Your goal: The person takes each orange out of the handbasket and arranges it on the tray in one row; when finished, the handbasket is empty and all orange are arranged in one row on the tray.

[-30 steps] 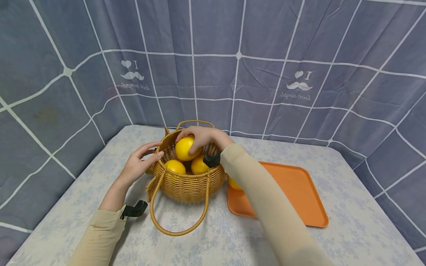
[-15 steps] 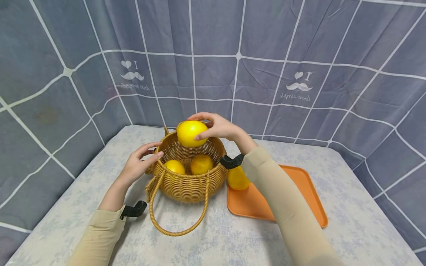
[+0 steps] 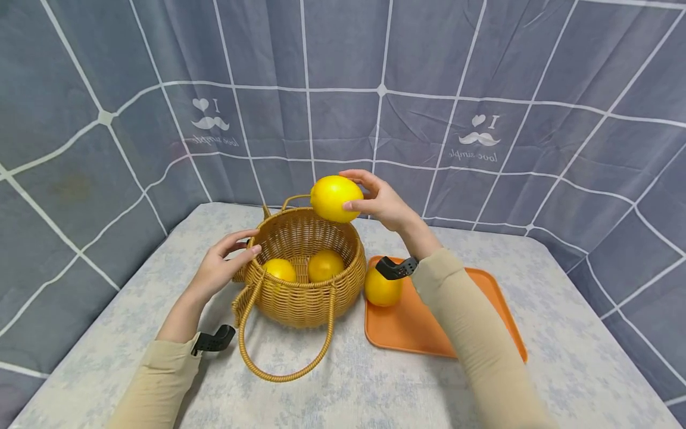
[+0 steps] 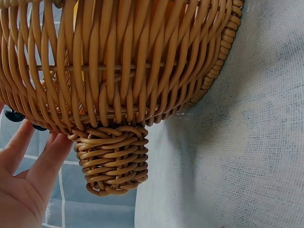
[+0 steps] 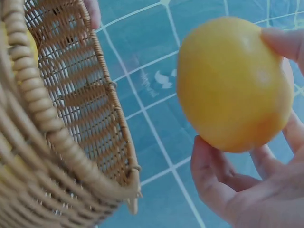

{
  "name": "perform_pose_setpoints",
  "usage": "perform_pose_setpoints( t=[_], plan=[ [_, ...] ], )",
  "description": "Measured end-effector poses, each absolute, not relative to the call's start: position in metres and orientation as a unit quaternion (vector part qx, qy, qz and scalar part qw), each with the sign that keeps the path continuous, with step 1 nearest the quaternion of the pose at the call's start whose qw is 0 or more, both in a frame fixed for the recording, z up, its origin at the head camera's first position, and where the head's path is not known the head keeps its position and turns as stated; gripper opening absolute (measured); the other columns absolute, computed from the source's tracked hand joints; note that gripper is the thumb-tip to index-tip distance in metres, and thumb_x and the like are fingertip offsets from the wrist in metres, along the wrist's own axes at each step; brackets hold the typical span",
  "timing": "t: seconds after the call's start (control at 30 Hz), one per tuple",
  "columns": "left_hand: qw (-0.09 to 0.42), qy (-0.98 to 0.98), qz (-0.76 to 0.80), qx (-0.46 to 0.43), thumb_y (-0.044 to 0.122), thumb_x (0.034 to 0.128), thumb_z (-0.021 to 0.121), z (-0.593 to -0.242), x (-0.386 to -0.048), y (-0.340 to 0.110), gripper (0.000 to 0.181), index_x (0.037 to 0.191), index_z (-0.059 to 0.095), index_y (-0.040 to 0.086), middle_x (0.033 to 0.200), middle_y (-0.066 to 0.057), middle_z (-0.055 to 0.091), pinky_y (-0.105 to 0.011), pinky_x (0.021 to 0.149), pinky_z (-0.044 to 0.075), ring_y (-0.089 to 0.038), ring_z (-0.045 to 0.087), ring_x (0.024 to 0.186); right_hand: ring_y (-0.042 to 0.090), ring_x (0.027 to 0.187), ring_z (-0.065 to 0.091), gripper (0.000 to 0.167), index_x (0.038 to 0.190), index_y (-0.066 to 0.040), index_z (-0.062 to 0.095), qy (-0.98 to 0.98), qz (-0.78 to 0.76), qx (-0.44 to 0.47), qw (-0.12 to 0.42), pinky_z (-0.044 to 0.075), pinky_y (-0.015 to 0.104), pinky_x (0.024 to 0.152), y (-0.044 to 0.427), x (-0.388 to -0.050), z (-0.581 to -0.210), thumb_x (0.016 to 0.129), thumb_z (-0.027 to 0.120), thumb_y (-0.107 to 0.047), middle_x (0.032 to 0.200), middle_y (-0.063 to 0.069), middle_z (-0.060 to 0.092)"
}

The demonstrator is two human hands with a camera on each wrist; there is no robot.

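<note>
My right hand (image 3: 387, 205) holds a yellow fruit (image 3: 336, 198) above the back right rim of the wicker basket (image 3: 302, 301). In the right wrist view, thumb and fingertips grip that fruit (image 5: 232, 85) beside the basket wall. Two yellow fruits lie inside the basket, one at the left (image 3: 280, 270) and one at the right (image 3: 325, 266). My left hand (image 3: 215, 268) rests at the basket's left rim, thumb and fingers touching it. In the left wrist view, the left hand's fingers (image 4: 40, 175) touch the woven side (image 4: 118, 71).
An orange tray (image 3: 415, 330) lies right of the basket, with one yellow fruit (image 3: 383, 288) at its left edge. One basket handle (image 3: 286, 377) hangs down in front onto the table; the other stands at the back. A grey-blue curtain (image 3: 343, 59) hangs behind.
My right hand has lifted a fruit out of the basket and moved it up and to the right. The tray's fruit has come into fuller view. My left hand stays at the rim.
</note>
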State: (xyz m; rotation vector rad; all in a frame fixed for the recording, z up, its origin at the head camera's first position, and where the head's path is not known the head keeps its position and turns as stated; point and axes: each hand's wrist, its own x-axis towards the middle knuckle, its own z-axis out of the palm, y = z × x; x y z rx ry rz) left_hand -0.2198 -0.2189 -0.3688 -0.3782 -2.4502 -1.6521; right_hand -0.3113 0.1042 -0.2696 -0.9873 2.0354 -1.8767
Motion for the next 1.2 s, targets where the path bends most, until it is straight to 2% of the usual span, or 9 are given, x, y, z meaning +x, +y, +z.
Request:
perform_pose_setpoints(
  t=[0.2,0.4,0.63,0.9,1.2],
  plan=[
    [0.079,-0.822,-0.549,-0.128,0.028,0.0941,0.059,-0.368,-0.22,-0.219,0.05,0.139,0.046,0.012,0.144,-0.009,0.037,-0.053,0.092,0.038,-0.032,0.04,0.124,0.027,0.107,0.052,0.062,0.141,-0.009,0.041,0.656,-0.693,-0.289,0.079,0.052,0.035,0.082,0.129,-0.298,-0.269,0.084,0.061,0.004,0.136,0.012,0.039],
    [0.083,-0.822,-0.549,-0.126,0.029,0.0938,0.059,-0.369,-0.22,-0.219,0.049,0.138,0.047,0.012,0.143,-0.008,0.038,-0.052,0.092,0.039,-0.031,0.041,0.122,0.025,0.111,0.048,0.061,0.143,-0.009,0.04,0.623,-0.754,-0.204,0.046,0.05,0.031,0.084,0.148,-0.281,-0.274,0.086,0.057,0.003,0.138,0.007,0.038],
    [0.083,-0.821,-0.552,-0.123,0.03,0.0937,0.059,-0.367,-0.219,-0.217,0.048,0.138,0.048,0.013,0.142,-0.008,0.039,-0.05,0.092,0.039,-0.03,0.041,0.122,0.023,0.107,0.048,0.054,0.14,-0.007,0.04,0.595,-0.793,-0.132,0.018,0.049,0.03,0.082,0.171,-0.266,-0.287,0.088,0.054,-0.003,0.128,0.005,0.041],
    [0.084,-0.819,-0.554,-0.124,0.029,0.0937,0.059,-0.366,-0.22,-0.217,0.048,0.137,0.049,0.012,0.142,-0.008,0.039,-0.049,0.092,0.039,-0.03,0.042,0.121,0.02,0.104,0.049,0.055,0.142,-0.003,0.033,0.659,-0.748,-0.076,-0.004,0.048,0.026,0.082,0.196,-0.249,-0.31,0.091,0.054,-0.006,0.126,0.004,0.039],
    [0.088,-0.821,-0.55,-0.124,0.028,0.094,0.059,-0.365,-0.22,-0.217,0.047,0.137,0.049,0.012,0.142,-0.008,0.039,-0.046,0.09,0.04,-0.027,0.043,0.12,0.021,0.107,0.043,0.064,0.148,-0.016,0.025,0.694,-0.719,-0.041,-0.002,0.047,0.023,0.082,0.224,-0.234,-0.344,0.092,0.055,-0.008,0.137,0.004,0.027]
  ],
)
